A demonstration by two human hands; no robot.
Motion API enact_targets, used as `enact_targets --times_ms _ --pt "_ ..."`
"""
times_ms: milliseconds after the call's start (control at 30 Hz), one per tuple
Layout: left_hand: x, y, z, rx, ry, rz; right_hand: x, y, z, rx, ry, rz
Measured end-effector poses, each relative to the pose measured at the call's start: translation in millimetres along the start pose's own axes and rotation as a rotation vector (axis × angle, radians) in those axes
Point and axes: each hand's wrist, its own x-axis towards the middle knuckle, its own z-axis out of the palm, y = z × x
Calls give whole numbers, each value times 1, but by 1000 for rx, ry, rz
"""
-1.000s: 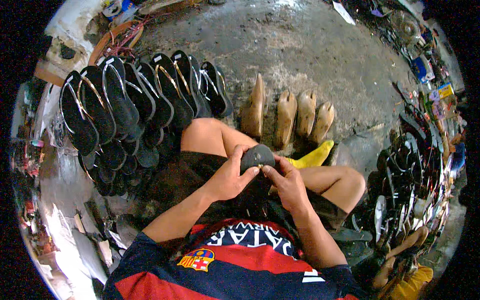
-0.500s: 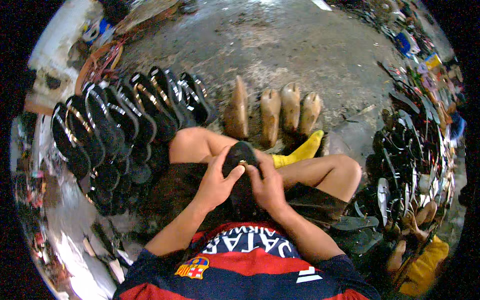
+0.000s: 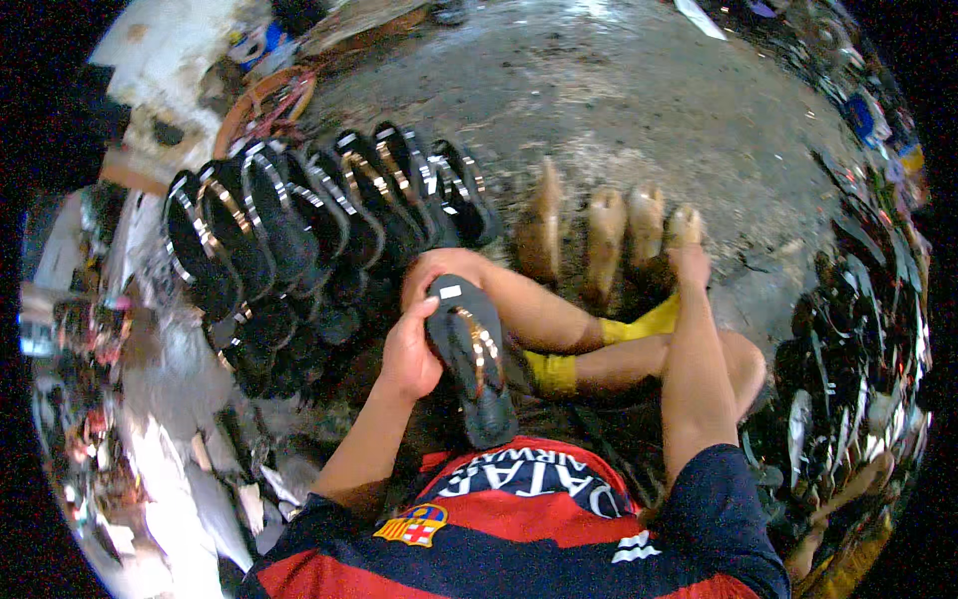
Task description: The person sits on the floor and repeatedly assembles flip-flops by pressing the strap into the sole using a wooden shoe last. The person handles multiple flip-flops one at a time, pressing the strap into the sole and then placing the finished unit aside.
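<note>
A black flip-flop sandal (image 3: 459,359) with a gold-trimmed strap and a small white sticker at its toe lies upright over my lap. My left hand (image 3: 411,354) grips it along its left edge, thumb on top near the toe. My right arm stretches forward to the floor, where my right hand (image 3: 689,263) is closed around the near part of the rightmost wooden shoe last (image 3: 685,224); its fingers are partly hidden. Beside that one stand more wooden shoe lasts (image 3: 647,222) in a row.
Rows of black sandals (image 3: 269,225) with shiny straps cover the floor at the left. My crossed legs wear yellow socks (image 3: 552,373). A dense pile of footwear and scraps (image 3: 848,349) runs along the right side. Behind the lasts stretches a worn concrete floor (image 3: 599,110).
Both hands were on the sandal; now only my left hand holds it, and its strap side shows. My right hand has let go and moved forward right to the rightmost last.
</note>
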Motion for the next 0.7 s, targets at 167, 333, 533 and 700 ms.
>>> enact_targets --times_ms 167,333,533,700 --pt "-10 19 -14 154 92 -33 -41 -28 -58 234 279 57" --pt "3 22 -17 180 126 143 -163 -68 -148 1048 -270 -337" --pt "35 37 1 130 100 312 -283 -72 -181 1210 -651 -41" --pt "44 29 32 255 46 385 -300 -69 -176 1350 -701 141"
